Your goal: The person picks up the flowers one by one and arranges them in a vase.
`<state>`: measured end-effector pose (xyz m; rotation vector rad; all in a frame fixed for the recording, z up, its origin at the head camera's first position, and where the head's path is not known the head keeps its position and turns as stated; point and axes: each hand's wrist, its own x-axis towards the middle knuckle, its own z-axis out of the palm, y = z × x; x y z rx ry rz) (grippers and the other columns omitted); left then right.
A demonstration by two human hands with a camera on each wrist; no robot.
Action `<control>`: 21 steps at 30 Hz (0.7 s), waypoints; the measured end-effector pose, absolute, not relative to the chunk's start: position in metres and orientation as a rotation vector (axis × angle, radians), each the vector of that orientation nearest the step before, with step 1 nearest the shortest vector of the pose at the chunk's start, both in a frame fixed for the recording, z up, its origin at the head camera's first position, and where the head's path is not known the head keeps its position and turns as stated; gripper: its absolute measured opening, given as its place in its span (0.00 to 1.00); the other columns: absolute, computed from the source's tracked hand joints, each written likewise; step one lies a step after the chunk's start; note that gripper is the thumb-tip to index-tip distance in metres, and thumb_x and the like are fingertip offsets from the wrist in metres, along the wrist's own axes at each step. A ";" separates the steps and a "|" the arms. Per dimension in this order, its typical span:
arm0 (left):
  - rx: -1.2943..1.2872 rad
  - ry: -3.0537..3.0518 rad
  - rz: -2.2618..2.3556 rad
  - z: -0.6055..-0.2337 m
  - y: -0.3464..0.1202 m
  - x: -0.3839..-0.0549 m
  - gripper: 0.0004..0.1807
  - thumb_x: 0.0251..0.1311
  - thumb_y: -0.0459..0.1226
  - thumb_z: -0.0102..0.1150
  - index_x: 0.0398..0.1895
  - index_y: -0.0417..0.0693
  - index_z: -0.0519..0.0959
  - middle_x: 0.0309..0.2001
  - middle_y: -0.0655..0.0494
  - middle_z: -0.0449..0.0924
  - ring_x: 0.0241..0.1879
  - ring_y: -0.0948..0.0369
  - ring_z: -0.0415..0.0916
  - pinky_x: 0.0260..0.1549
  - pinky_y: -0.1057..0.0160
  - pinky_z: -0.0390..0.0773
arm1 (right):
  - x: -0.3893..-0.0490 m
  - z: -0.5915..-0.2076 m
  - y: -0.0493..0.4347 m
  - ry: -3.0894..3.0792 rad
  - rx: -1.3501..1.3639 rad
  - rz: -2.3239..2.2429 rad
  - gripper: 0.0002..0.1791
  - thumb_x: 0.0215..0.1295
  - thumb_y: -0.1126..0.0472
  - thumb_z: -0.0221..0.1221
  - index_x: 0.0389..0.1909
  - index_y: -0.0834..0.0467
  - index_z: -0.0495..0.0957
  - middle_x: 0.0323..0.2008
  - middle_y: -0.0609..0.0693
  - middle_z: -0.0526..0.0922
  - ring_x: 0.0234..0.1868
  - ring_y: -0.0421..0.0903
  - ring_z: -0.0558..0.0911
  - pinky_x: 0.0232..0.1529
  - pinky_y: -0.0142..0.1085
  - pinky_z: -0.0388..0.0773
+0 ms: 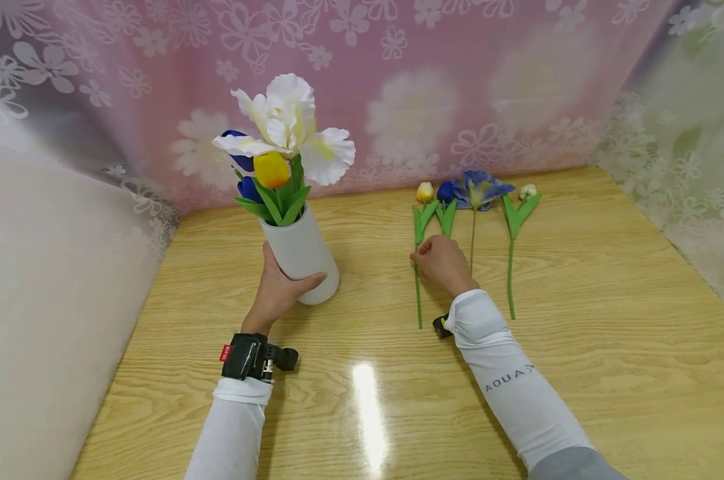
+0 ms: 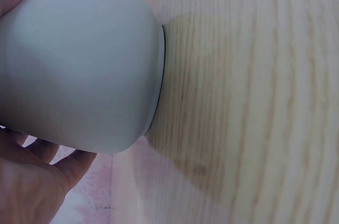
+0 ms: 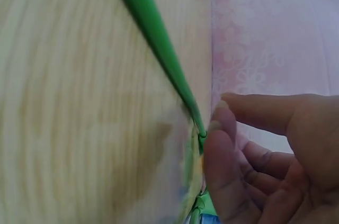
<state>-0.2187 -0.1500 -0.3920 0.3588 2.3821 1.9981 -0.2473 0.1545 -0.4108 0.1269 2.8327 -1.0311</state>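
Observation:
My left hand point(image 1: 281, 287) grips a white vase point(image 1: 302, 257) low on its side, thumb across the front; in the left wrist view, the vase point(image 2: 85, 70) meets the table at its base. It holds a large white iris-like flower point(image 1: 287, 127), a yellow tulip point(image 1: 271, 171) and blue tulips point(image 1: 249, 190). My right hand point(image 1: 446, 263) is at the stem of a yellow-and-white tulip point(image 1: 425, 193) lying on the table. In the right wrist view, thumb and fingertips are close together beside a green stem point(image 3: 164, 49), which does not show between them.
Right of that tulip lie a blue tulip point(image 1: 445, 193), a blue open-petalled flower point(image 1: 477, 191) and a small white-headed flower point(image 1: 527, 193). The wooden table point(image 1: 314, 413) ends at a pink floral curtain point(image 1: 350, 80). Pale cloth point(image 1: 50, 280) hangs along the left side.

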 end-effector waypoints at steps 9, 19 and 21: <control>0.374 2.391 1.997 -0.392 -0.149 -0.219 0.54 0.47 0.29 0.72 0.68 0.48 0.42 0.61 0.44 0.58 0.59 0.50 0.60 0.58 0.47 0.59 | -0.249 -0.418 0.159 2.763 0.070 -0.964 0.14 0.66 0.55 0.59 0.25 0.60 0.82 0.18 0.49 0.81 0.19 0.45 0.77 0.27 0.38 0.73; 0.369 2.393 1.992 -0.392 -0.150 -0.218 0.53 0.47 0.29 0.71 0.68 0.48 0.42 0.61 0.44 0.58 0.59 0.50 0.60 0.58 0.47 0.59 | -0.249 -0.415 0.158 2.746 0.059 -0.910 0.19 0.64 0.58 0.56 0.14 0.59 0.80 0.15 0.50 0.81 0.15 0.44 0.75 0.20 0.35 0.68; 0.373 2.386 1.992 -0.393 -0.150 -0.218 0.53 0.48 0.29 0.71 0.68 0.48 0.42 0.60 0.44 0.58 0.59 0.49 0.60 0.58 0.47 0.59 | -0.249 -0.416 0.158 2.750 0.065 -0.900 0.17 0.64 0.57 0.57 0.17 0.59 0.81 0.16 0.49 0.81 0.16 0.44 0.76 0.20 0.35 0.69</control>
